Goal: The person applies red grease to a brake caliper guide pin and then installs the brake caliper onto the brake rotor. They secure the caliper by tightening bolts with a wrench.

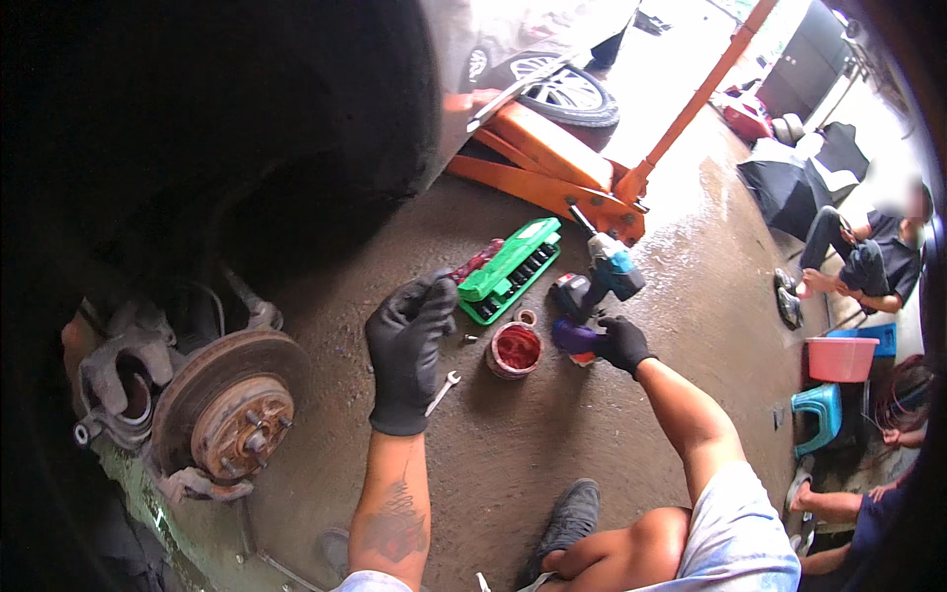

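My left hand (pixel 407 345), in a black glove, is raised with its fingers curled together. A dark red, smeared, elongated piece (pixel 478 260) shows at its fingertips; whether the hand holds it, I cannot tell. My right hand (pixel 622 345), also gloved, is closed on a purple can-like object (pixel 574 336) near the floor. Between the hands stands an open tub of red grease (pixel 517 350), with a small ring-shaped piece (pixel 527 318) behind it. An open green socket case (pixel 509 272) holds several black sockets. Beside it is a teal-and-black cordless impact wrench (pixel 614 268).
A rusty brake disc (pixel 232 405) and hub are exposed at left, under a dark wheel arch. A spanner (pixel 444 392) lies on the wet floor. An orange floor jack (pixel 552 163) and a wheel (pixel 567 91) are behind. People sit at right near a pink basin (pixel 841 359) and blue stool (pixel 818 411).
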A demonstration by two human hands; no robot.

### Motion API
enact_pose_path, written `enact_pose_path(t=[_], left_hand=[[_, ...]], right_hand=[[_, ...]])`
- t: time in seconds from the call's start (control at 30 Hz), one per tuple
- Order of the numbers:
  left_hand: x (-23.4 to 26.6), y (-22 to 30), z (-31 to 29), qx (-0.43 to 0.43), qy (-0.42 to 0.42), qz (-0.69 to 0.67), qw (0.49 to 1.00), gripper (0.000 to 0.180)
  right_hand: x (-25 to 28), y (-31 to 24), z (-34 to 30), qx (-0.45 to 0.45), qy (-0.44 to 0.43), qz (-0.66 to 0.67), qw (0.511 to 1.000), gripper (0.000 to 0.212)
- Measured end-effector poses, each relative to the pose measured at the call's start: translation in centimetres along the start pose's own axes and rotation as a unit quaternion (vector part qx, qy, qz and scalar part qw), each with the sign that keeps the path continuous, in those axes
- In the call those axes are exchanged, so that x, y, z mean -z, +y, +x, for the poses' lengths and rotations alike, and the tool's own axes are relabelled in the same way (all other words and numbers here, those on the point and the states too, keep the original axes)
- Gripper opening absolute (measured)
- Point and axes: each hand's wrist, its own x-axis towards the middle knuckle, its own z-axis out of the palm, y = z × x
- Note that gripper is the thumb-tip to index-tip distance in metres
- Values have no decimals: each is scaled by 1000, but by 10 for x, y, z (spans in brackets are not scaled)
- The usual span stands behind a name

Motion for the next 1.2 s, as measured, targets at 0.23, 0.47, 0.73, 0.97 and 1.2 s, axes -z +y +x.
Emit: enact_pose_path(t=[0.23, 0.47, 0.73, 0.97, 1.2], left_hand=[[-1, 5, 0, -11, 11, 32, 999, 24], [-4, 8, -1, -9, 9, 11, 1000, 29], [-8, 12, -2, -33, -1, 24, 999, 30], [-8, -11, 3, -90, -86, 68, 990, 30], [-1, -5, 6, -57, -86, -40, 994, 30]], right_hand=[[-7, 13, 7, 61, -80, -96, 990, 22], [8, -12, 6, 56, -66, -102, 991, 21], [-2, -3, 14, -24, -8, -37, 999, 28], [-2, 7, -2, 158, 111, 25, 981, 31], [-22, 35, 27, 211, 27, -174, 961, 15]])
